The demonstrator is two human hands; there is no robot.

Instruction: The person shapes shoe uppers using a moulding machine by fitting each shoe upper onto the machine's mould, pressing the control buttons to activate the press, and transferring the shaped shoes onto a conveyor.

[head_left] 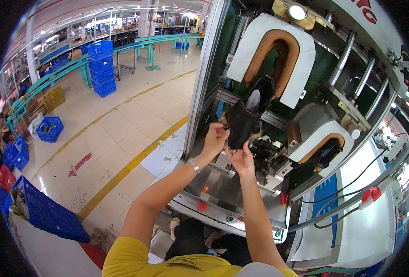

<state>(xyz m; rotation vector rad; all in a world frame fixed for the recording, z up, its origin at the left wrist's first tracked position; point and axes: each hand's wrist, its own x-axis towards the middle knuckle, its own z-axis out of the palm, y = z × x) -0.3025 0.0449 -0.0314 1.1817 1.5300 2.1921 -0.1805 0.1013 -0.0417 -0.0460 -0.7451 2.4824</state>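
A black boot upper with a grey inside sits tilted in the left station of a machine, its far end inside a brown U-shaped pad on a white block. My right hand grips the boot upper's near edge between thumb and fingers. At its left edge my left hand is closed, with the fingers curled against the material; the fingertips are partly hidden. In the right station, a second black boot upper lies within another brown U-shaped pad, away from both hands.
Below my hands, the machine's metal front ledge carries a red button and green buttons. A metal frame post rises at left. Stacked blue crates stand on the tiled floor. A large blue crate is at lower left. Cables hang at right.
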